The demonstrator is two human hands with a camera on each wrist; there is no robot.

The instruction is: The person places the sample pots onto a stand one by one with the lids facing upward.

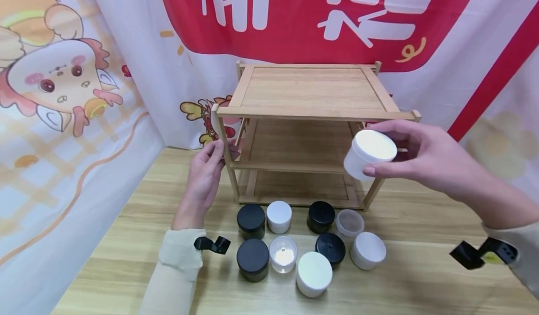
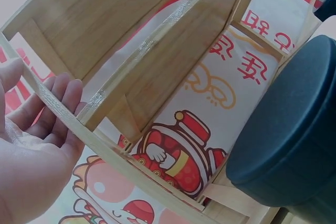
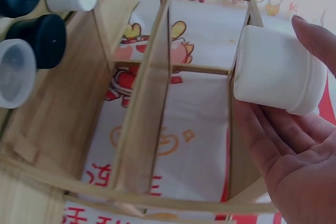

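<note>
My right hand (image 1: 414, 153) holds a white lidded plastic jar (image 1: 370, 153) between thumb and fingers, before the right side of a three-tier wooden shelf (image 1: 311, 88). The jar (image 3: 275, 69) is tilted in the right wrist view, its lid toward the palm. On the other side, my left hand (image 1: 206, 167) is at the shelf's front left post (image 1: 225, 146). In the left wrist view its fingers (image 2: 52, 103) curl behind that post, with the thumb on the near side. Both lower tiers, middle (image 1: 299, 142) and bottom (image 1: 299, 186), show bare wood.
On the wooden floor before the shelf stand several jars: black ones (image 1: 252, 256), white ones (image 1: 313, 273) and clear ones (image 1: 283, 253). A black jar (image 2: 289, 129) looms close in the left wrist view. Printed cloth (image 1: 126, 71) hangs behind and to the left.
</note>
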